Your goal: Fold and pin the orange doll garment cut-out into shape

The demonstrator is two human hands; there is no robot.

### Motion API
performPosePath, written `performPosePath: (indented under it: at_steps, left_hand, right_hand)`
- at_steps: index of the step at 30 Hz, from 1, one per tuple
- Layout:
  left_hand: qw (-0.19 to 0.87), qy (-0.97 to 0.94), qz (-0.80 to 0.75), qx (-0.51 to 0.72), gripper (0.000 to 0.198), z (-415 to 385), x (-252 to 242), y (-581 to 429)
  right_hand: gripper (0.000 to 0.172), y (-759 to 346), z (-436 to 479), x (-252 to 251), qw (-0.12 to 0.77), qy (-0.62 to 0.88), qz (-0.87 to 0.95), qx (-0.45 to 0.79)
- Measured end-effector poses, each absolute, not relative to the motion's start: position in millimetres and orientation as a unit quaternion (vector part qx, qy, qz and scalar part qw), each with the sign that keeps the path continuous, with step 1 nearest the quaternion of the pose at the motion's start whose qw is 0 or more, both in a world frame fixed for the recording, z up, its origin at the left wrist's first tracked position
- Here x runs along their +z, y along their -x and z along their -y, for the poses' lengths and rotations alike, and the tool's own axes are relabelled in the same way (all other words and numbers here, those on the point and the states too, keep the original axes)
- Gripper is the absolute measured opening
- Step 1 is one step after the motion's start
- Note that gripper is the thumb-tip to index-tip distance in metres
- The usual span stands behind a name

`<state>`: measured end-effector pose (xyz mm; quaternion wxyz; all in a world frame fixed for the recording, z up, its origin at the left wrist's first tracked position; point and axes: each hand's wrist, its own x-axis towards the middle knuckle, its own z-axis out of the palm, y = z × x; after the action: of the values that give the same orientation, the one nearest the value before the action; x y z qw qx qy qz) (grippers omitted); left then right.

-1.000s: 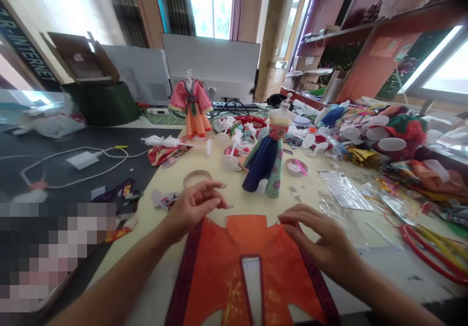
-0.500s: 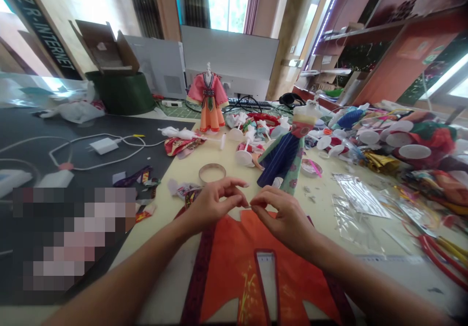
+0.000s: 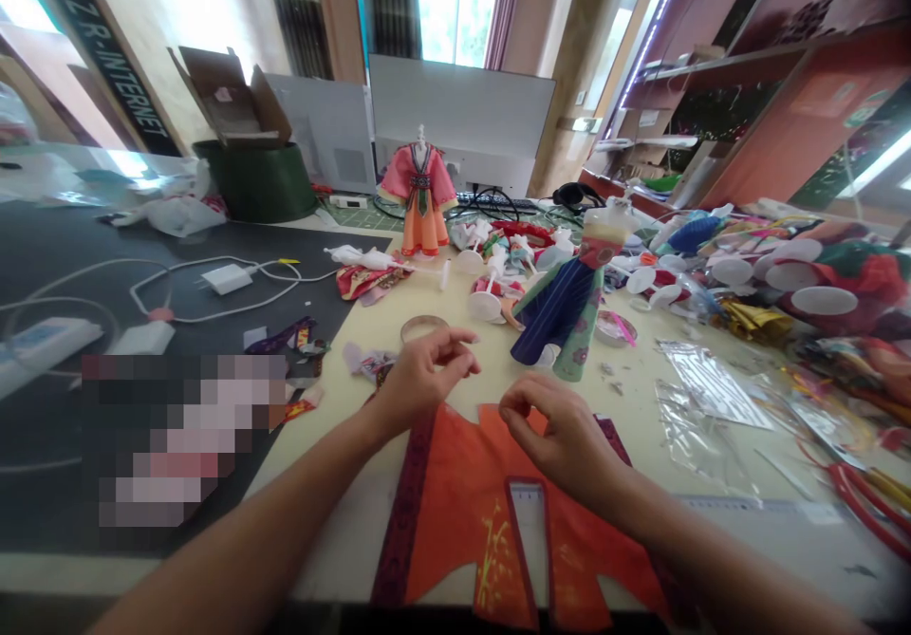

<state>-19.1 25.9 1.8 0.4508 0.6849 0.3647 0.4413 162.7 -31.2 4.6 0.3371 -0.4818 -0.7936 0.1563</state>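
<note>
An orange doll robe (image 3: 462, 493) with dark red trim lies flat on the cream table (image 3: 641, 407) in front of me. My left hand (image 3: 423, 374) hovers over the robe's upper left corner, thumb and fingertips pinched together. My right hand (image 3: 562, 436) rests over the robe's upper right part, thumb and forefinger pinched. What either pinch holds is too small to make out. A roll of clear tape (image 3: 423, 328) lies just beyond my left hand. A doll stand in a blue and green dress (image 3: 562, 308) is upright behind my right hand.
A pink and orange dressed doll stand (image 3: 419, 198) is further back near a monitor (image 3: 459, 118). Doll stands, fabric scraps and plastic bags (image 3: 712, 398) crowd the right side. A black mat (image 3: 106, 284) with chargers and white cables covers the left. Red and yellow handles (image 3: 868, 502) lie at right.
Both hands came together near the robe's neckline, pinching, then drew slightly apart. The right hand went from lying flat on the robe to pinched. My view shifted left.
</note>
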Motion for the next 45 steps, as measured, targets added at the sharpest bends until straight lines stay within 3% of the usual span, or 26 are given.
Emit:
performPosePath:
  at_steps: [5, 9, 13, 18, 27, 33, 40, 45]
  left_hand:
    - [0.442, -0.644, -0.389, 0.488, 0.028, -32.1, 3.9, 25.1]
    - [0.438, -0.649, -0.404, 0.474, 0.027, -40.4, 7.6, 28.9]
    - [0.473, -0.68, -0.402, 0.391, 0.022, -50.1, 18.3, 39.5]
    - [0.439, -0.749, -0.437, 0.235, 0.017, -48.1, 10.4, 62.8]
    - [0.276, -0.777, -0.509, 0.246, 0.013, -47.1, -15.2, 84.9]
    - [0.297, -0.762, -0.499, 0.287, 0.014, -39.6, -6.4, 84.2]
    - [0.4, -0.724, -0.498, 0.261, 0.016, -35.6, -1.4, 85.0]
    - [0.387, -0.727, -0.501, 0.265, 0.018, -33.4, 1.2, 82.4]
  right_hand:
    - [0.01, -162.3, 32.5, 2.1, 0.332, 0.505, 0.709, 0.363]
    - [0.025, -157.2, 27.8, 1.9, 0.29, 0.474, 0.593, 0.582]
    - [0.022, -147.0, 15.8, 4.0, 0.247, 0.463, 0.532, 0.664]
    - [0.017, -131.3, -2.4, 0.2, 0.216, 0.468, 0.492, 0.701]
    - [0.013, -118.0, -19.1, -7.8, 0.167, 0.473, 0.501, 0.706]
    - [0.014, -112.5, -27.8, -5.1, 0.148, 0.494, 0.504, 0.693]
    - [0.014, -107.2, -33.7, -6.5, 0.113, 0.489, 0.499, 0.706]
    - [0.008, -102.9, -35.7, -8.5, 0.114, 0.495, 0.5, 0.702]
